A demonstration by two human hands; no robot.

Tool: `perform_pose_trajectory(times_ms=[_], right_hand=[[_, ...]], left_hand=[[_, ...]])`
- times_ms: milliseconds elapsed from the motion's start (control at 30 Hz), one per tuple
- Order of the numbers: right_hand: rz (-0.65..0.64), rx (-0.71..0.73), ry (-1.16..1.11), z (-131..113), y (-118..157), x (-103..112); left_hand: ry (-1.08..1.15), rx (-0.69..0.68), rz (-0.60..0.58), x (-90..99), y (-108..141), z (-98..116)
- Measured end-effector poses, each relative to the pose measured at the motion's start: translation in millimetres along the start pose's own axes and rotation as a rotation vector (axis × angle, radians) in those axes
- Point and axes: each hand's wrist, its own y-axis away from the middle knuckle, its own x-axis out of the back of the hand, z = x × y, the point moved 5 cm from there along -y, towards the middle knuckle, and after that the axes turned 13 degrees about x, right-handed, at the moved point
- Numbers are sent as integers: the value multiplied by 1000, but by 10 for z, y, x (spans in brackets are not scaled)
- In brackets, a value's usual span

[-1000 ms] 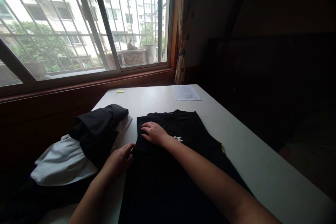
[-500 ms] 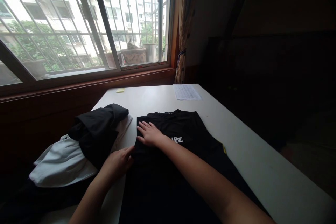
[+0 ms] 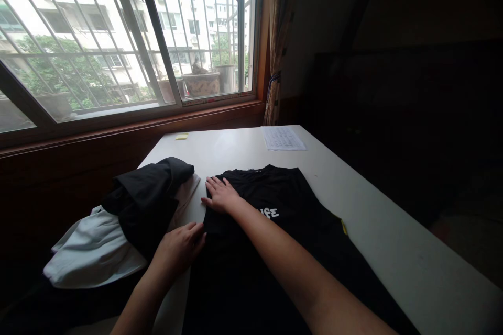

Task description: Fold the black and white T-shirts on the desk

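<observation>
Sliding toward the far left corner of the black shirt (image 3: 243, 272), the right hand (image 3: 220, 195) has flattened from the curled pose it had a second ago, and more of the white lettering (image 3: 271, 213) now shows beside the forearm. The left hand (image 3: 178, 248) stays at the shirt's left edge, close to where it was.

The shirt lies spread on the white counter (image 3: 365, 209), its neckline toward the window and its lower part running out of view at the bottom. The right hand is open, palm down on the cloth, holding nothing in its fingers, which are spread and reach the corner. The left hand is loosely bent, its fingertips at the edge of the cloth; whether they pinch it, I cannot tell. A small yellow strip (image 3: 344, 226) shows on the shirt's right edge.

Left of the shirt, a crumpled dark garment (image 3: 147, 191) lies partly over a white cloth (image 3: 94, 251), just beside the left forearm. At the counter's far end are printed papers (image 3: 283, 138) on the right and yellow notes (image 3: 182, 136) on the left. Beyond stands a barred window (image 3: 196, 26), with a tied curtain (image 3: 275, 52) at its right side.
</observation>
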Motion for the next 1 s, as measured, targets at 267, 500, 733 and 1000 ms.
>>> perform_pose_trajectory(times_ms=[267, 500, 733, 1000], right_hand=[[6, 5, 2, 38, -63, -18], [8, 24, -4, 67, -93, 18], [126, 43, -31, 96, -35, 114], [191, -17, 123, 477, 328, 275]], left_hand=[[-4, -87, 109, -5, -67, 88], [20, -120, 102, -22, -98, 95], [24, -151, 136, -20, -97, 62], [64, -190, 182, -54, -138, 60]])
